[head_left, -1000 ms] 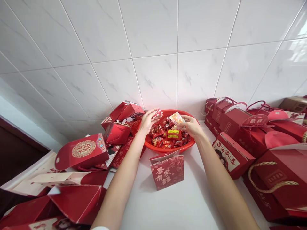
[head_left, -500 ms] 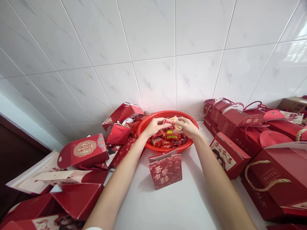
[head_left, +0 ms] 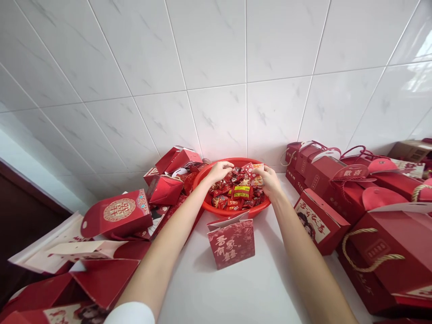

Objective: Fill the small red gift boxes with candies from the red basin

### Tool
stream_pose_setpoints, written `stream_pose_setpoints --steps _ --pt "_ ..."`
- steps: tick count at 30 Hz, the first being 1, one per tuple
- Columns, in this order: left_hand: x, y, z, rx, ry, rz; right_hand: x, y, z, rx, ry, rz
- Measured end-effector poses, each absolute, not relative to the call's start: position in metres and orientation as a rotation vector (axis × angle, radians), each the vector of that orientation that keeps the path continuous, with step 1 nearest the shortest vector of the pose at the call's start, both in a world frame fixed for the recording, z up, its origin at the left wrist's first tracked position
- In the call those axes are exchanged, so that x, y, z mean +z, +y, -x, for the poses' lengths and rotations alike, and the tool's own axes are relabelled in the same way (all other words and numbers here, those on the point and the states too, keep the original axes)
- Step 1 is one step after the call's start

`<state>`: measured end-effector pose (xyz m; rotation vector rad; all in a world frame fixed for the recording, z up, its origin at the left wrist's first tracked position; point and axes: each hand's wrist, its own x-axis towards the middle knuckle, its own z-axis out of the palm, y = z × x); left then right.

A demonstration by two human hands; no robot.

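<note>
A red plastic basket (head_left: pixel 232 212) full of wrapped candies (head_left: pixel 241 192) stands against the wall. Over its left side is my left hand (head_left: pixel 221 171), its fingers curved and apart, with nothing visible in them. At the right side of the basket my right hand (head_left: pixel 271 181) is closed on wrapped candies (head_left: pixel 255 174), one wrapper red and patterned, another orange and cream. Between my forearms a small red paper gift bag (head_left: pixel 231 245) with gold characters stands upright on the white table (head_left: pixel 232 297), its top open.
On the left lie piled red gift boxes (head_left: pixel 118 211) and unfolded ones. Along the right stand rows of red boxes (head_left: pixel 391 247) with rope handles, and a smaller red box (head_left: pixel 319 222) leans there. A tiled wall (head_left: pixel 216 117) closes off the back.
My left hand has parted from the candies in my right hand and moved slightly left over the basket. The right hand has shifted a little, still gripping its candies.
</note>
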<state>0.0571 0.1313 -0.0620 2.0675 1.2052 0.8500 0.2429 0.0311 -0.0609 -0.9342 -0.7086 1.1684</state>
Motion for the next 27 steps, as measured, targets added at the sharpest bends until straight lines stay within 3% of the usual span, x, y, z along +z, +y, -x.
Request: stream_pose_setpoints --steps 6,16,27 --pt "-0.074 0.165 -0.062 0.558 1.408 -2.233 -0.061 0.032 -0.244 1.107 -0.628 0.909" --pt "-0.075 0.160 -0.063 0.221 1.354 -2.222 -0.057 0.029 -0.243 1.169 -0.666 0.876" --pt "-0.069 0.151 -0.070 0.368 1.241 -2.109 -0.057 0.028 -0.241 1.168 -0.630 0.894"
